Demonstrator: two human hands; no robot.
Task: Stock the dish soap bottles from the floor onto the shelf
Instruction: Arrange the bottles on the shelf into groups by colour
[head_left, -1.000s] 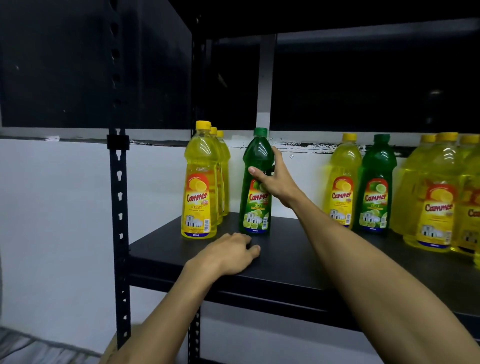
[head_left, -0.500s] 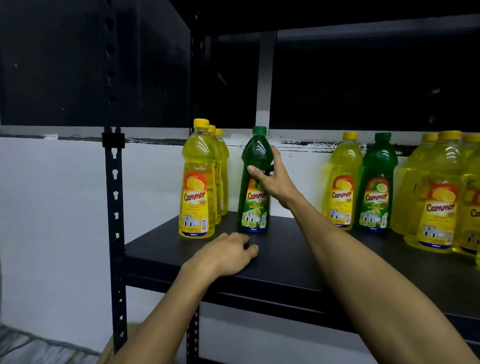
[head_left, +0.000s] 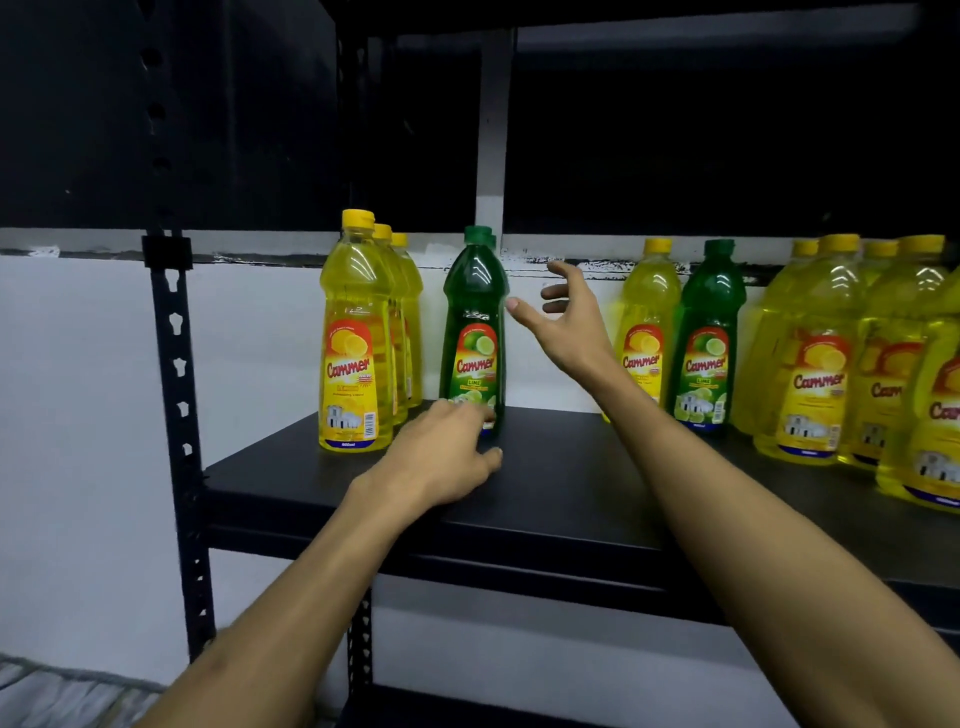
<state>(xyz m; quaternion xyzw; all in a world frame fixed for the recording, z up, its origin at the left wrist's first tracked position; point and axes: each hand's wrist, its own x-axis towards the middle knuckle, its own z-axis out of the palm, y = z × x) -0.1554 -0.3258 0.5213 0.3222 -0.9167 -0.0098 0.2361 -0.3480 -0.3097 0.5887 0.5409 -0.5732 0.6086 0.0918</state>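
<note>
A green lime dish soap bottle stands upright on the black shelf board, a second green cap just showing behind it. To its left is a row of yellow lemon bottles. My right hand hovers just right of the green bottle with fingers spread, apart from it and holding nothing. My left hand lies low over the shelf in front of the green bottle's base, fingers loosely bent; it is blurred and hides the bottle's lower label.
Further right on the shelf stand a yellow bottle, a green bottle and a cluster of large yellow bottles. A black upright post frames the left side. A dark shelf runs overhead; a white wall lies behind.
My right hand has let go of the green bottle and drawn back to the right with fingers spread. My left hand has slid forward toward the bottle's base.
</note>
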